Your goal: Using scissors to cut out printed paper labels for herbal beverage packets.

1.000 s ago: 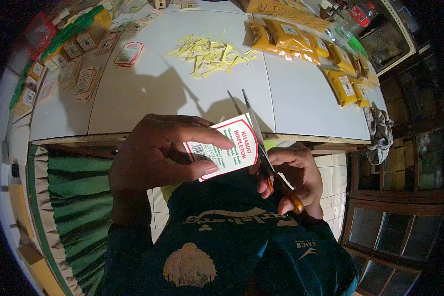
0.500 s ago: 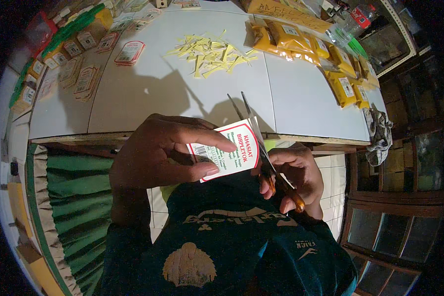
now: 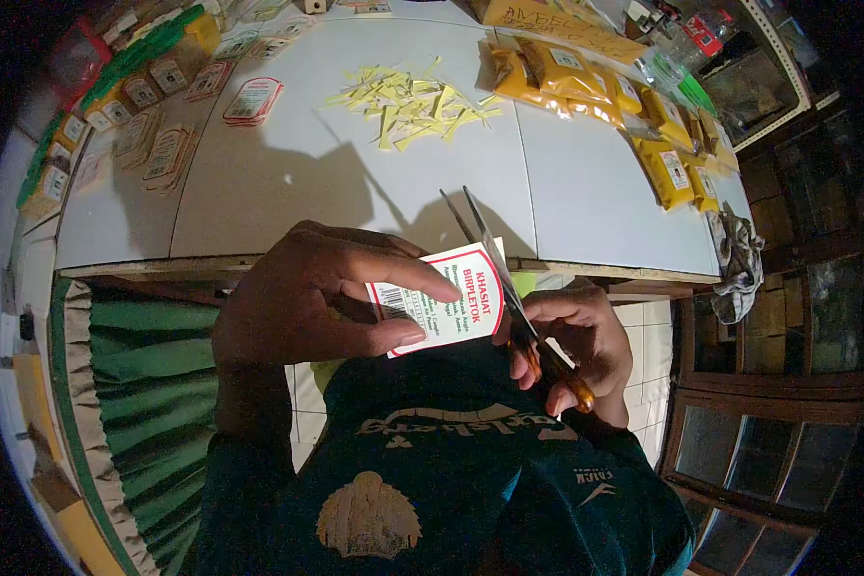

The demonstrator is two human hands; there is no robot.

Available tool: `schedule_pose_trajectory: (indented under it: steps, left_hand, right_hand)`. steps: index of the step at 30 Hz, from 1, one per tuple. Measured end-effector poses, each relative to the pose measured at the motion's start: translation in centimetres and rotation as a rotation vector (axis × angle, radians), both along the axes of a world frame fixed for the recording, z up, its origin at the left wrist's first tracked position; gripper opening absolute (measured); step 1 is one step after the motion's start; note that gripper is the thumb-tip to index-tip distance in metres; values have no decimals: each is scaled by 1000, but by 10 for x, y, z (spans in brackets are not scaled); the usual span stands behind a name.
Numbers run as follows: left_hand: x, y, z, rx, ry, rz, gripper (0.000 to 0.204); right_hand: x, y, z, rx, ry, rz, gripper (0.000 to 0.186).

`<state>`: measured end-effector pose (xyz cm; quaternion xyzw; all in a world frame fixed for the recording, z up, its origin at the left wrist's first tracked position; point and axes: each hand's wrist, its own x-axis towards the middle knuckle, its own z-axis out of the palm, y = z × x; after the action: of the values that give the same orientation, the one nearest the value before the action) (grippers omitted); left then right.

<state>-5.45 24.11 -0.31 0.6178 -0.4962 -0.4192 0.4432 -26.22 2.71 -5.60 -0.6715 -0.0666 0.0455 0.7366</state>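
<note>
Between the thumb and fingers of my left hand (image 3: 331, 293) is a white paper label (image 3: 442, 312) with a red curved border and red and green print. My right hand (image 3: 581, 341) grips scissors (image 3: 547, 370) by their brown handles. The narrow blades point away from me, slightly apart, and cross the label's rounded end. A pale corner of the label shows beyond the blade. Both hands are in front of the table's near edge, above my lap. The paper right at the blades is partly hidden.
A heap of pale yellow paper strips (image 3: 408, 101) lies on the white table (image 3: 269, 216). Label stacks (image 3: 252, 101) are at left, beside a green-rimmed container (image 3: 144, 60). Orange-yellow packets (image 3: 662, 173) fill the right side; a crumpled cloth (image 3: 736, 264) hangs at the right edge.
The scissors have shifted slightly, with their blade tips a little lower and to the left. My left hand and the label are nearly still.
</note>
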Motion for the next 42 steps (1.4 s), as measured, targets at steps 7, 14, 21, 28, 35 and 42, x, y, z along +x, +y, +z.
schedule_pose_trajectory:
  steps: [7, 14, 21, 28, 35, 42]
  left_hand:
    - [5, -2, 0, -44, -81, -53, 35]
    - [10, -4, -6, -106, -44, -91, 33]
    - [14, -6, -8, -113, -24, -145, 34]
    - [23, -14, -4, -79, 7, -162, 34]
    - [46, -27, -7, -137, 50, -103, 30]
    - [74, -43, -20, -193, 18, 18, 26]
  right_hand:
    - [-5, -4, -3, -65, 17, 1, 77]
    - [-2, -5, -4, -27, 1, -32, 73]
    - [-3, -7, -4, -127, 2, -79, 69]
    - [9, -14, 2, -193, -98, -98, 64]
    - [44, -25, 18, -357, -83, -131, 43]
    - [85, -37, 30, -296, 61, -169, 30]
